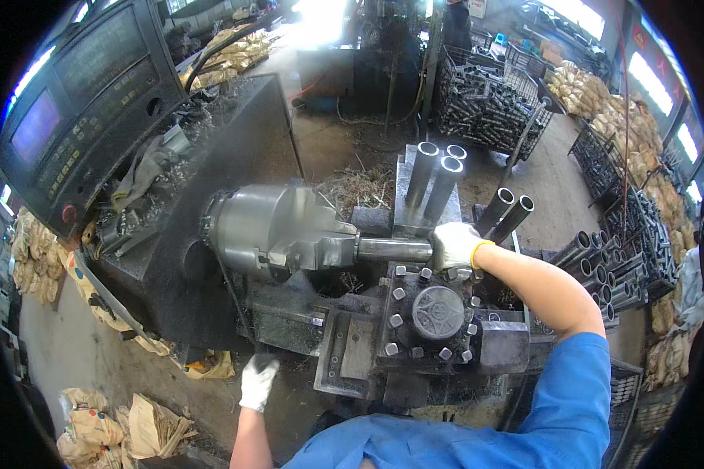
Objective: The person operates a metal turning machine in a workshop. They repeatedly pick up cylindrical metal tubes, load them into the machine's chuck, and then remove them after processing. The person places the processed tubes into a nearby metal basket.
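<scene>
A steel tube lies level, its left end at the jaws of the lathe chuck. My right hand, in a white glove with a yellow cuff, is closed round the tube's right end. Low on the left, my gloved left hand is closed at the lower end of a thin dark lever; its fingers are slightly blurred. Just in front of the tube sits the square tool post with several bolts. Behind my right hand three tubes stand upright on a metal block, and two more tubes lean beside it.
A control panel with a lit screen rises at the left. More tubes are stacked at the right. Beyond the lathe stands a wire basket full of metal parts. Metal shavings lie behind the chuck, and sacks sit at lower left.
</scene>
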Tool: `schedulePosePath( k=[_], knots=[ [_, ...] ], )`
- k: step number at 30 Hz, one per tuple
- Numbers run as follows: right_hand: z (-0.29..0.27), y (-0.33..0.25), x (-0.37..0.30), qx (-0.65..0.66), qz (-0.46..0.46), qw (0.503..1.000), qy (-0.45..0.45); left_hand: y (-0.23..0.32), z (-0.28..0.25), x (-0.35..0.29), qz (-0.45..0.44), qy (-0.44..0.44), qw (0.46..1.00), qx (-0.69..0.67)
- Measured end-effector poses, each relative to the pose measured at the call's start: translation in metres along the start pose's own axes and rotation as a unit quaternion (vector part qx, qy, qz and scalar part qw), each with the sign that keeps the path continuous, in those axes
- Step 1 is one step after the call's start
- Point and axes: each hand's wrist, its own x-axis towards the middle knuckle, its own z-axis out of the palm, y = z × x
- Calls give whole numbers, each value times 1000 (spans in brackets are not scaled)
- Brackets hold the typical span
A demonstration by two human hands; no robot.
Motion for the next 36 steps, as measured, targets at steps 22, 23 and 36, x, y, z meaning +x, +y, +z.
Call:
schedulePosePath(
  k=[22,23,36],
  knots=[
    [9,11,57,62,2,997,-39,-96,-123,50,-151,328,731,-580],
    [6,7,53,63,-6,997,-38,-126,-128,49,-154,334,729,-577],
    [-11,-31,105,219,-151,964,-20,-98,-134,47,-239,265,755,-551]
  ],
)
